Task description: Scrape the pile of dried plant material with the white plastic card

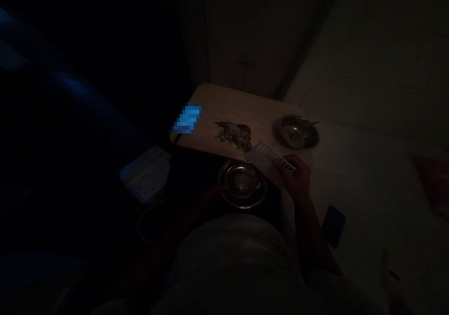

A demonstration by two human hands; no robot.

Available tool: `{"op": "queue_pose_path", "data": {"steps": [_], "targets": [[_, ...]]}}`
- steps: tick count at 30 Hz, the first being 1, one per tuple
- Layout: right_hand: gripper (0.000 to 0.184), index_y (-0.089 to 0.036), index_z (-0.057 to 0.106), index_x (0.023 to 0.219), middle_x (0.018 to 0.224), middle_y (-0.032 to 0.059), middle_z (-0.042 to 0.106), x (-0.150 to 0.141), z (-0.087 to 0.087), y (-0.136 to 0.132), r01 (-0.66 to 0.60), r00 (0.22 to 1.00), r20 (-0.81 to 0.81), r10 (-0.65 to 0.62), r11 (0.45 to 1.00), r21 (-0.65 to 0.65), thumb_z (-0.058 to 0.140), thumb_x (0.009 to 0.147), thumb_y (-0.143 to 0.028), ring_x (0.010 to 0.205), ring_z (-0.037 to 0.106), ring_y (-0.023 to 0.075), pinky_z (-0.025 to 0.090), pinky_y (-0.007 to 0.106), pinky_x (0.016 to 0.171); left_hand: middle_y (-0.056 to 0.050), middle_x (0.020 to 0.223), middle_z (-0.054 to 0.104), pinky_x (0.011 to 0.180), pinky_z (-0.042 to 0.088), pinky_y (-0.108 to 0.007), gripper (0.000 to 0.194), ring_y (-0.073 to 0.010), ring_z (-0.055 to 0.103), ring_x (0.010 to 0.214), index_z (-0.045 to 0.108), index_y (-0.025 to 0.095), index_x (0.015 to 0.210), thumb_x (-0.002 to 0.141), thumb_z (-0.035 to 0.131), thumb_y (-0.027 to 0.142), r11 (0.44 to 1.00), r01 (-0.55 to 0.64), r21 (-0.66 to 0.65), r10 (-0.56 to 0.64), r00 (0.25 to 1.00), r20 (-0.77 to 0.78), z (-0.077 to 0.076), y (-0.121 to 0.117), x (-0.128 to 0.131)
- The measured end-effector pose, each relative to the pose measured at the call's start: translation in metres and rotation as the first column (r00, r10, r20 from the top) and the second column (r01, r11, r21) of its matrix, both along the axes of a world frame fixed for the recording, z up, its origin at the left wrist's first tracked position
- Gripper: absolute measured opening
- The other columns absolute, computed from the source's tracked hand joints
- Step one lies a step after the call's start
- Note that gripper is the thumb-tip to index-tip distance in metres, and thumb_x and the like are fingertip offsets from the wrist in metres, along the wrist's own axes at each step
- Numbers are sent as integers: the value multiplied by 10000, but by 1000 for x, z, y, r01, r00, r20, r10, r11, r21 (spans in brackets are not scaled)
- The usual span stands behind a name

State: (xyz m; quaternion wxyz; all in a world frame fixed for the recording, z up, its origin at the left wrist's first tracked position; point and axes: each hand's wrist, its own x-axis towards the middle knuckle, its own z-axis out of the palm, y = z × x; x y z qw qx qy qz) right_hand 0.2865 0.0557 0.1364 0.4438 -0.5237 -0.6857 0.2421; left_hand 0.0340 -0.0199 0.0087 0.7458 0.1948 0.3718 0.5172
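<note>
The scene is very dark. My right hand (297, 178) is closed round a flat white plastic piece with a row of slots (266, 160), whose far end reaches the tabletop's near edge. Just beyond that end, a loose heap of small dark bits mixed with paler ones (234, 134) lies on the light wooden tabletop (210, 97). Below the edge is a shiny steel bowl (245, 204) with some pale and dark bits inside. My left hand (221, 187), dim and partly lost in shadow, grips the bowl's left rim.
A second steel bowl (307, 139) stands at the tabletop's right end, something thin sticking out past its rim. A bright, blurred-out screen (188, 118) is at the left end. A pale box-like object (147, 174) sits lower left. A dark phone-like object (334, 226) lies on the pale surface at right.
</note>
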Motion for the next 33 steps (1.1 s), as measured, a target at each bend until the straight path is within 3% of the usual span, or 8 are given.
{"op": "queue_pose_path", "data": {"steps": [6, 18, 25, 30, 33], "targets": [[172, -191, 638, 795, 668, -30, 598, 0, 0, 0, -19, 1000, -11, 19, 1000, -24, 674, 793, -359, 588, 524, 113, 406, 240, 563, -107, 1158, 710, 1061, 394, -483, 564, -379, 523, 1248, 672, 177, 1148, 609, 821, 250, 998, -1, -64, -1, 999, -37, 0, -3, 0], [174, -193, 635, 793, 669, -27, 594, 0, 0, 0, -2, 1000, -4, 2, 1000, -9, 670, 799, -363, 582, 518, 112, 396, 237, 545, -99, 1145, 716, 1040, 415, -466, 533, -386, 528, 1240, 702, 181, 1081, 573, 839, 264, 998, 2, -60, -4, 999, -38, -2, -1, 0], [155, -192, 646, 778, 667, -26, 605, -1, 2, -2, -87, 996, 0, 87, 996, -29, 674, 791, -344, 587, 528, 113, 400, 237, 555, -98, 1081, 737, 1047, 400, -473, 497, -368, 553, 1218, 694, 180, 1064, 590, 831, 240, 997, -12, -77, 8, 999, -53, -5, -2, -1], [184, -186, 644, 808, 732, 0, 647, 2, -2, 1, 137, 983, -128, -128, 988, 64, 675, 782, -366, 635, 566, 135, 437, 258, 601, -106, 1094, 732, 1035, 407, -504, 516, -382, 560, 1204, 685, 177, 1087, 597, 831, 249, 995, 8, -100, -11, 1000, -27, -7, -2, -2], [207, -176, 636, 792, 731, 10, 650, 6, -1, 4, 248, 962, -148, -230, 962, 116, 684, 767, -376, 643, 571, 142, 442, 258, 603, -107, 1142, 715, 1054, 391, -488, 543, -379, 534, 1235, 680, 183, 1119, 599, 828, 237, 999, 0, -46, -1, 1000, -28, -3, -1, -2]]}}
